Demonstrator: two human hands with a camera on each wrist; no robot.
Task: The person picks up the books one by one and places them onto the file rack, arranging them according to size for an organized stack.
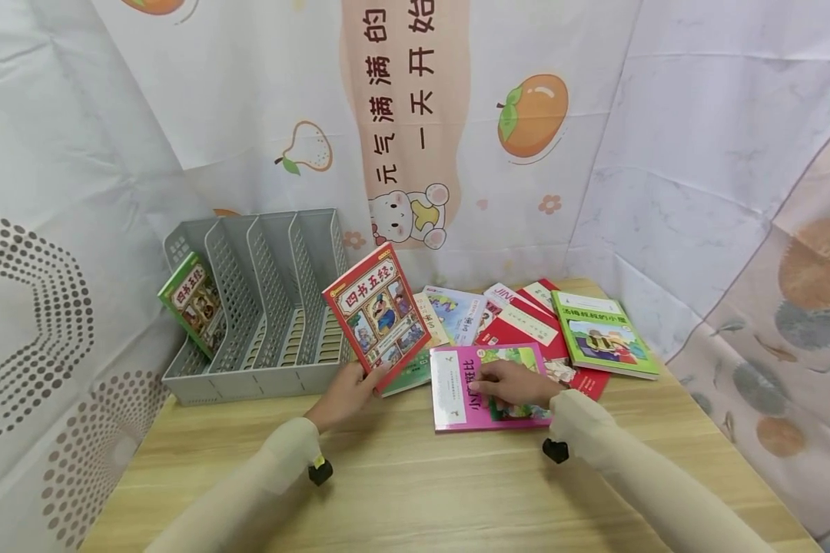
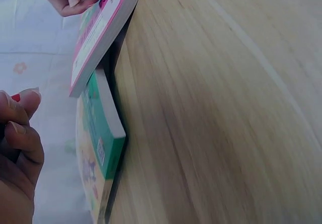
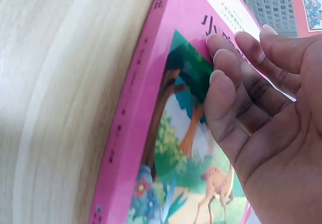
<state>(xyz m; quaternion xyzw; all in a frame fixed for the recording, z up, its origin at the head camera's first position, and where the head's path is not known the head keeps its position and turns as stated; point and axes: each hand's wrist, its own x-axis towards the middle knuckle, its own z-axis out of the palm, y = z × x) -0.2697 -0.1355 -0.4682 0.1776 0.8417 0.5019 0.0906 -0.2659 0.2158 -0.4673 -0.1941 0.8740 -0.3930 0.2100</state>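
Note:
My left hand [image 1: 349, 394] grips a red book [image 1: 379, 315] by its lower edge, tilted up above the table beside the grey rack. In the left wrist view, only the fingers of that hand [image 2: 20, 133] and a sliver of red show. My right hand [image 1: 515, 382] is over a pink book [image 1: 449, 418] with a forest and deer on its cover. Its fingers [image 3: 221, 95] are loosely bent at the cover and hold nothing; whether they touch it I cannot tell. Under the pink book's left end lies a green-edged book [image 2: 103, 128].
A grey perforated rack [image 1: 249, 384] with several slots stands at the left. In its leftmost slot leans a green book [image 1: 195, 303]. Behind the pink book lie overlapping red books [image 1: 519, 326], a pale blue book [image 1: 453, 311] and a green-and-white book [image 1: 605, 338]. A curtain hangs behind the wooden table [image 1: 415, 491].

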